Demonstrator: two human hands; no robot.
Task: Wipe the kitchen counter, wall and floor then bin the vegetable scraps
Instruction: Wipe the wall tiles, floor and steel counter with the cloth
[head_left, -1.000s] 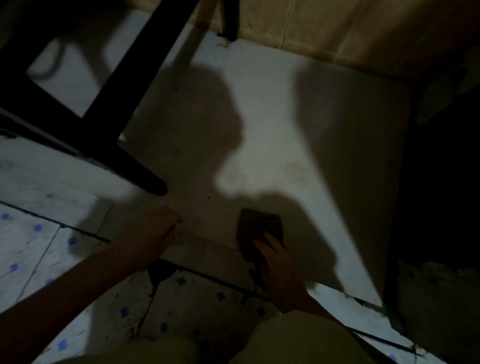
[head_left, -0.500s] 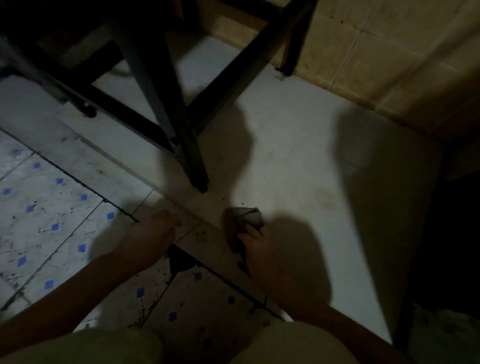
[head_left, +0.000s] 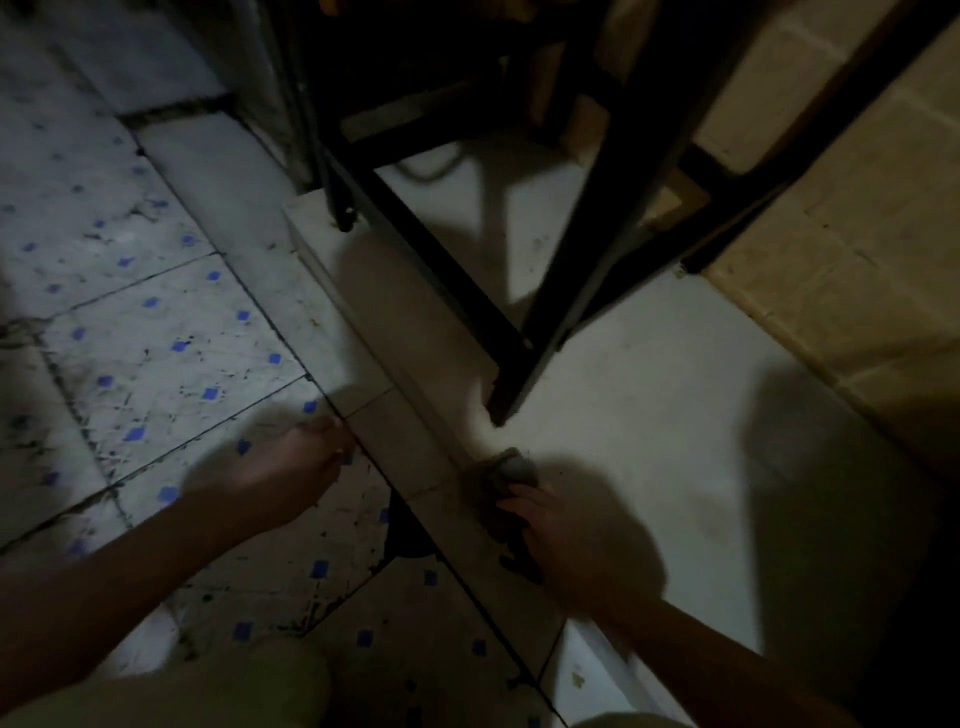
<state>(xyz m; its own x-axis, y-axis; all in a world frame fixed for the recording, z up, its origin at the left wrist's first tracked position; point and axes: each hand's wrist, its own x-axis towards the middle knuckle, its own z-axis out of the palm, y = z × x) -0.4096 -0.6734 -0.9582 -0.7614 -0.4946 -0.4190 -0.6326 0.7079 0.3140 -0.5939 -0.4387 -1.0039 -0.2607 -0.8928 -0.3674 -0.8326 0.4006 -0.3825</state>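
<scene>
A small grey cloth (head_left: 514, 470) lies bunched on the pale floor slab (head_left: 649, 395), just in front of a black frame leg. My right hand (head_left: 566, 545) presses down on the cloth's near end and grips it. My left hand (head_left: 280, 473) rests on the blue-dotted floor tiles (head_left: 156, 338), its fingers curled at the edge of the raised step and holding nothing. The scene is dim, and shadows of my arms fall across the slab.
A black metal frame (head_left: 561, 291) stands on the slab, its nearest leg ending just beyond the cloth. Beige wall tiles (head_left: 857, 234) rise at the right. A dark gap (head_left: 410, 535) breaks the tiles below the step. My knees fill the bottom edge.
The view has swung left and closer, bringing the black frame overhead. My right hand has slid the cloth left along the slab toward the frame leg. My left hand stays planted.
</scene>
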